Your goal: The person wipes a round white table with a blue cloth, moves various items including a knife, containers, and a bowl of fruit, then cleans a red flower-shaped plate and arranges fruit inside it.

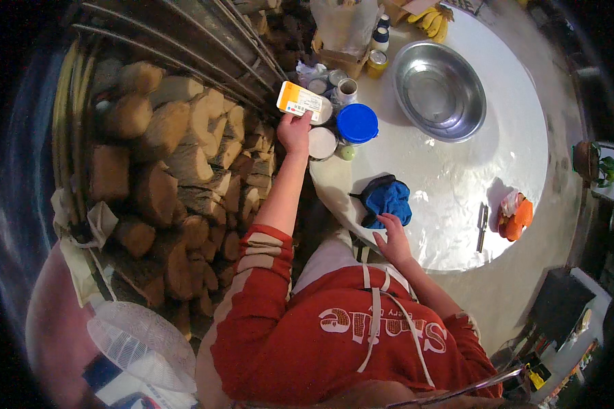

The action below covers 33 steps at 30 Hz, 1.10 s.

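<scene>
My left hand (295,134) grips the near end of a flat orange-and-white box (300,100) that bears writing. That box is over several jars and cans at the left rim of the round table. Close by stand a tub with a blue lid (357,123), a jar with a pale top (322,143) and a small green fruit (347,153). My right hand (394,240) is at the table's near edge, its fingers apart and nothing held. Just beyond its fingertips lies a crumpled blue cloth item (389,200) with black trim; whether they touch is unclear.
A large metal basin (439,92) rests on the white table (455,174). Bananas (433,23), a cardboard box (340,61) and jars are at the far side. A knife (482,227) lies near an orange item (516,217) at right. Stacked firewood (184,153) fills the left.
</scene>
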{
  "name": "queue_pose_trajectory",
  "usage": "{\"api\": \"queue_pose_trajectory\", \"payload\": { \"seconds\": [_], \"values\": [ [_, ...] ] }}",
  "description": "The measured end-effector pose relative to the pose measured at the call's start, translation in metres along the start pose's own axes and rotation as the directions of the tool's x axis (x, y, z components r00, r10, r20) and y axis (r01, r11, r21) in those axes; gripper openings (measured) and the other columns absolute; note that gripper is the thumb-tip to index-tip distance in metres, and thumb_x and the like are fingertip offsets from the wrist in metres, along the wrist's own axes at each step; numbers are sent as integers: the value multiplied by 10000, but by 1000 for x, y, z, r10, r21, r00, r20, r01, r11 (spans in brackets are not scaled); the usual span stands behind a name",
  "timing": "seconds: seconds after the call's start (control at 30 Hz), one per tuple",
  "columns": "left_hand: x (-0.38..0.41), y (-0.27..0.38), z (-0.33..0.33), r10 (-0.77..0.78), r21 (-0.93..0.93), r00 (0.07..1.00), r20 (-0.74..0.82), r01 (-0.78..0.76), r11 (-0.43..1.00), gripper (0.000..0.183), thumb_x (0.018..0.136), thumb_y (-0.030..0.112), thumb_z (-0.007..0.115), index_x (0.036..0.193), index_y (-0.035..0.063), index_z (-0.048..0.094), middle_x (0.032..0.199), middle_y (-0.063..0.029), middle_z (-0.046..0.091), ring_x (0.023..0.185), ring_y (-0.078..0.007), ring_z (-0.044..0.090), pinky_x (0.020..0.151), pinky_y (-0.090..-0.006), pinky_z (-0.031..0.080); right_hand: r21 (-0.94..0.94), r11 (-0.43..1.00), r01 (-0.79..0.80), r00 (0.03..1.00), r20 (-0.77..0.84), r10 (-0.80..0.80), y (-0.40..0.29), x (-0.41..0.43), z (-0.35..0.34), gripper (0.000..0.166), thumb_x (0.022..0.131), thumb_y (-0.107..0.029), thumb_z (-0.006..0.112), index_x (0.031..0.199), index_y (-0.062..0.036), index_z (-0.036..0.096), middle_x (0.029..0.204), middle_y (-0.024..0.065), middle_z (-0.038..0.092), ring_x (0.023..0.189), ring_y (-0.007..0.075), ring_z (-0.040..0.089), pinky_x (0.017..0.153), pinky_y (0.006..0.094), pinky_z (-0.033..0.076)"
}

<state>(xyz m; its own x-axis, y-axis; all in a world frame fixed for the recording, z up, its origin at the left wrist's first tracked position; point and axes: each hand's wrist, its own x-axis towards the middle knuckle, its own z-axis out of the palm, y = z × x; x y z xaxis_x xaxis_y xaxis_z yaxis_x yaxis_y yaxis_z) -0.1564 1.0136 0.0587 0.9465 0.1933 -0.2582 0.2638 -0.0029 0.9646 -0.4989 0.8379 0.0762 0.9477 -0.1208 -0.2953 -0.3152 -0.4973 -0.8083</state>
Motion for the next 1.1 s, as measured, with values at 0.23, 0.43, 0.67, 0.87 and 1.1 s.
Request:
{"api": "queue_pose_trajectory", "payload": {
  "seconds": [0.23, 0.43, 0.67, 0.87, 1.1],
  "values": [
    [-3, 10, -5, -75, -2, 995, 71, 76, 997, 250, 860, 100, 728, 1083, 39, 631, 967, -28, 659, 795, -129, 626, 627, -272, 518, 20, 999, -26, 999, 21, 25, 11, -4, 0, 490, 819, -134, 699, 1272, -44, 534, 1309, 204, 501, 1231, 391, 478, 1058, 436, 396],
    [-2, 17, -5, -209, -93, 976, 65, 215, 972, 262, 862, 109, 729, 1090, 52, 612, 971, -24, 647, 819, -126, 620, 653, -285, 510, -1, 999, -51, 999, 10, 51, 13, -6, -1, 471, 820, -131, 700, 1258, -46, 550, 1288, 198, 521, 1221, 385, 484, 1053, 430, 402],
    [-1, 8, -10, -218, -166, 975, 46, 222, 961, 241, 871, 120, 712, 1090, 88, 615, 1007, -17, 638, 856, -127, 596, 657, -278, 498, -10, 1000, -8, 999, -35, 8, 21, -11, 2, 516, 798, -105, 712, 1280, -57, 532, 1307, 200, 504, 1216, 390, 480, 1048, 451, 403],
    [-67, 24, -29, -89, -128, 993, -71, 80, 988, 330, 954, 111, 598, 1271, 43, 537, 1140, -70, 630, 958, -142, 589, 752, -274, 496, -445, 896, -5, 995, -91, -40, 2, 8, -13, 862, 680, -85, 773, 1453, -185, 405, 1524, 186, 297, 1371, 431, 324, 1100, 494, 354],
    [-172, -35, -64, -84, 100, 992, 94, 74, 992, 245, 977, 14, 501, 1204, 41, 589, 1065, -66, 639, 844, -117, 575, 663, -246, 486, -627, 775, 81, 996, 32, -78, 59, 61, 15, 754, 744, -101, 711, 1429, -276, 453, 1580, 145, 237, 1399, 391, 322, 1067, 510, 394]
  ]
}}
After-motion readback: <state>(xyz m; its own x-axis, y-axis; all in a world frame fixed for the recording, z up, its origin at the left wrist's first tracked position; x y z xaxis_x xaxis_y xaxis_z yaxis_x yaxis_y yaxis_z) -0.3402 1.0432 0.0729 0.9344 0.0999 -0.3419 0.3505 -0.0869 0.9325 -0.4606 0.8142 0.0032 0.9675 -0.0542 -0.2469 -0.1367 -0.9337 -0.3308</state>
